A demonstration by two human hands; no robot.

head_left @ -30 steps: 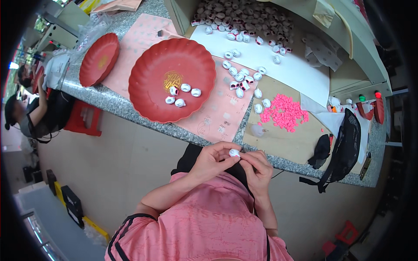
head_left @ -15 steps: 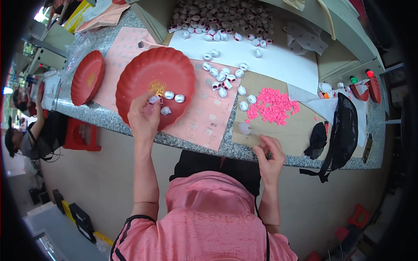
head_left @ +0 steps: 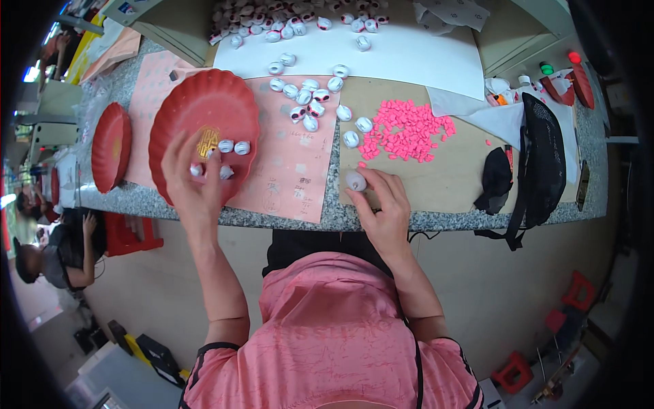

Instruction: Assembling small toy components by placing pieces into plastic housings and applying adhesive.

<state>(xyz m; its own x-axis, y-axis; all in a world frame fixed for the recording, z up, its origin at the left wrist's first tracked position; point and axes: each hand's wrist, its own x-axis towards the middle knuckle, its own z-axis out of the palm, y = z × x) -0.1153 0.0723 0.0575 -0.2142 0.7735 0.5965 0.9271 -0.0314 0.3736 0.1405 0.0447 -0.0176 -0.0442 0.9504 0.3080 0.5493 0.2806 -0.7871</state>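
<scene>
My left hand (head_left: 191,177) is over the large red scalloped dish (head_left: 235,88), thumb and fingers spread apart. Below them in the dish lies a small white ball with red marks (head_left: 197,169), partly hidden by the hand. Other white balls with dark printed lines (head_left: 242,148) rest beside the thumb. At the front edge of the brown sheet, my right hand (head_left: 385,204) has thumb and forefinger closed around a translucent whitish round piece (head_left: 355,180). Just beyond it is a heap of small bright pink pieces (head_left: 407,129).
More white printed balls (head_left: 310,99) lie mid-table, with a big pile (head_left: 272,24) at the back on white paper (head_left: 409,61). A smaller red dish (head_left: 111,146) stands left. A black mesh bag (head_left: 543,163) and dark cloth (head_left: 496,180) lie right. Another person (head_left: 58,252) sits far left.
My right hand has moved left onto the translucent piece and gripped it. My left fingers have spread and let go of the ball in the dish. The whole view has shifted.
</scene>
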